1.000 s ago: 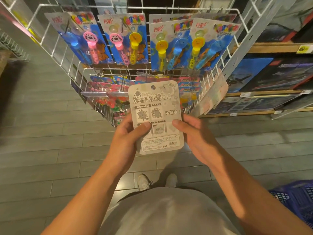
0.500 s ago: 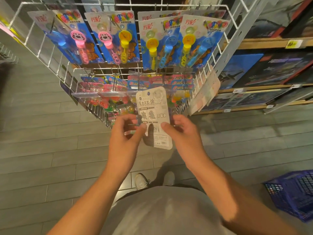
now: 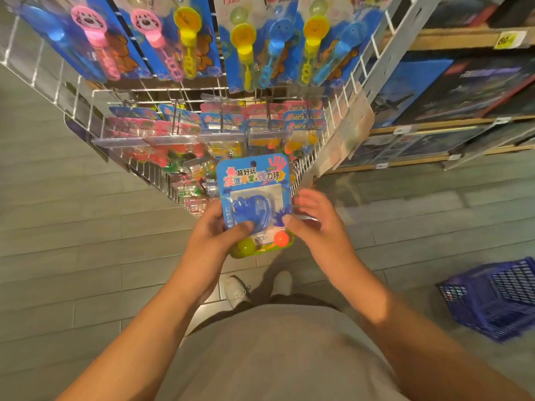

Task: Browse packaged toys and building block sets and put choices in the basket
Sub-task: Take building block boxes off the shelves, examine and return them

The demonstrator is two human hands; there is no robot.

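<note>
Blue toy pack (image 3: pixel 254 180) pinched by left hand (image 3: pixel 212 241), right hand (image 3: pixel 317 224) touching.

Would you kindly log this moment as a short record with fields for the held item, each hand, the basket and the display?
held item: blister-card toy pack, front side facing the camera
left hand: grip on the pack's lower left, thumb across the blister
right hand: fingers spread, thumb touching the pack's right edge
basket: blue, on the floor to the right
display: wire rack of hanging carded toys
</note>
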